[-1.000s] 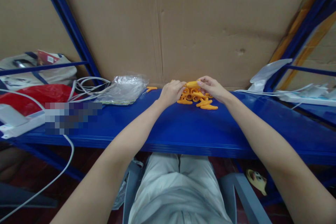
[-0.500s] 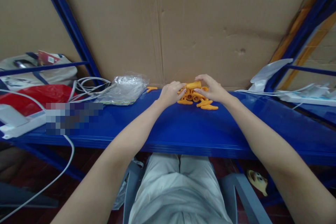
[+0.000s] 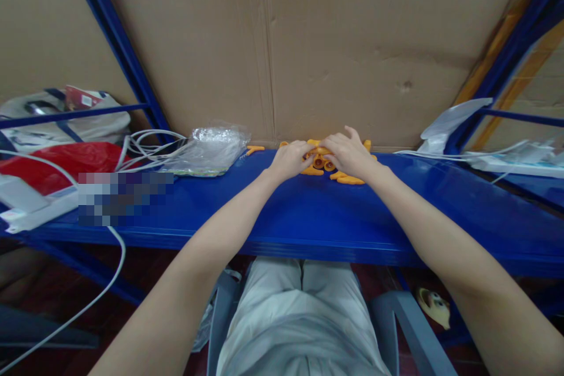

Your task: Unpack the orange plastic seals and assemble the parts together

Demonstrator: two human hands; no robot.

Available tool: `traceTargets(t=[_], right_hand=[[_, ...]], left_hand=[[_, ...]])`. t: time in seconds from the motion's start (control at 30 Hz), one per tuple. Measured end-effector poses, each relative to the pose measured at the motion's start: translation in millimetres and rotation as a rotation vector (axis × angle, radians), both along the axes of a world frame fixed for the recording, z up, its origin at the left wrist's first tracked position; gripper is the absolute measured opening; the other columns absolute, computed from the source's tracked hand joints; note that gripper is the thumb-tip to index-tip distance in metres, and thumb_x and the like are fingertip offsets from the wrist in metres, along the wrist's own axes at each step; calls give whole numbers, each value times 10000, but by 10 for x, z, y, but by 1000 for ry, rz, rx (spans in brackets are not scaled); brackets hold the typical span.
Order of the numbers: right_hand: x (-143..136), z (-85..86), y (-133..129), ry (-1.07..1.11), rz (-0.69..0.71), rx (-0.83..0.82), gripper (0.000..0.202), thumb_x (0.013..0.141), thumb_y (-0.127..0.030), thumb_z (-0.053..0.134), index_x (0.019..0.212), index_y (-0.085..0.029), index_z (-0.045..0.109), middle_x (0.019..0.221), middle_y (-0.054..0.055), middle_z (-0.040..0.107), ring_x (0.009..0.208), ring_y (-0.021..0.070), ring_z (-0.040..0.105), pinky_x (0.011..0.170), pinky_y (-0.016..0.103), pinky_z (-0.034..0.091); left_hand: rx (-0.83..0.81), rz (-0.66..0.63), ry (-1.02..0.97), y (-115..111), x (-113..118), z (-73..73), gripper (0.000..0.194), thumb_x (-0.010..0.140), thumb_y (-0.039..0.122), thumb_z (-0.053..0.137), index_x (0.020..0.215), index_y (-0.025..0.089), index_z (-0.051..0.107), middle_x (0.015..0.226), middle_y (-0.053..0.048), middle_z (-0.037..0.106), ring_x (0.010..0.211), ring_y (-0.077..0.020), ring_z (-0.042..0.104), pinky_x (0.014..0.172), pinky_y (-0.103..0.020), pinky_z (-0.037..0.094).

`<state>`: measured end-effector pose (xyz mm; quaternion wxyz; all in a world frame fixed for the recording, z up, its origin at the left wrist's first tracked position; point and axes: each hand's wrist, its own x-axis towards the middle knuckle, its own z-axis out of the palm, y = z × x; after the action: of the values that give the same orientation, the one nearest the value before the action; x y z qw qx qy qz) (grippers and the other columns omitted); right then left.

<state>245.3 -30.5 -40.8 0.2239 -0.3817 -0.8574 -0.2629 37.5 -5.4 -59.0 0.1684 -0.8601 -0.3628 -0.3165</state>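
Note:
A small pile of orange plastic parts (image 3: 341, 177) lies at the back of the blue shelf (image 3: 308, 211), against the cardboard wall. My left hand (image 3: 288, 160) is curled at the pile's left side, its fingertips pinching an orange part on top. My right hand (image 3: 348, 154) lies over the pile's right half, thumb and forefinger on the same orange part (image 3: 315, 143), the other fingers spread. Most of the pile is hidden under my hands. One stray orange part (image 3: 254, 148) lies a little to the left.
A crumpled clear plastic bag (image 3: 211, 150) and white cables (image 3: 145, 142) lie left of the pile, with a red bag (image 3: 57, 158) and a white device (image 3: 22, 202) beyond. A white power strip (image 3: 506, 164) and white bag (image 3: 449, 120) are at right. Cardboard (image 3: 352, 41) closes the back.
The orange part held up between both hands has come down onto the pile. My right hand has moved left and down over the pile, and my left hand has closed in beside it.

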Motion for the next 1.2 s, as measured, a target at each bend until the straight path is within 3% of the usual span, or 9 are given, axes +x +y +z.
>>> traceTargets(t=[0.27,0.47,0.63,0.8,1.0,1.2], right_hand=[[11,32,-15,-11,4,87,336,947,-135,425,1138,-267,667,1048,78,714,1069,273,582,1177,611,238],[370,76,112,169,-75,120,335,928,-166,429,1149,-269,658,1091,83,707,1072,290,589,1180,630,226],[799,25,274,422,-343,73,306,916,-286,513,1181,-185,627,1162,170,693,1130,351,586,1070,633,333],[1132,-126,366,591,-621,-22,313,870,-305,583,1146,-165,632,1161,202,693,1166,367,578,986,572,414],[1420,-295,456,853,-748,-212,242,775,-206,687,1013,-171,661,1087,176,735,1029,299,691,897,413,528],[1531,-348,508,981,-792,-277,114,712,-158,727,755,-213,637,908,129,749,970,294,720,849,379,566]], left_hand=[[-64,7,-74,38,21,-15,243,946,235,568,1102,202,751,1046,-82,773,973,-211,717,862,-319,550],[-60,92,-218,212,-203,-35,257,963,225,525,1118,178,725,1106,-106,759,1047,-231,687,921,-347,532],[5,253,-317,341,-420,-27,218,921,169,546,1062,202,709,1138,-125,706,1105,-287,626,984,-476,495],[-57,436,-312,305,-518,-17,179,914,197,577,1017,211,723,1184,-155,674,1192,-355,599,990,-547,460],[-249,593,-276,354,-625,-34,254,950,212,501,1125,219,685,1081,-129,761,1073,-306,699,905,-394,510],[-251,615,-280,448,-673,-101,275,917,175,490,1127,215,664,1058,-126,776,1021,-279,724,841,-348,539]])
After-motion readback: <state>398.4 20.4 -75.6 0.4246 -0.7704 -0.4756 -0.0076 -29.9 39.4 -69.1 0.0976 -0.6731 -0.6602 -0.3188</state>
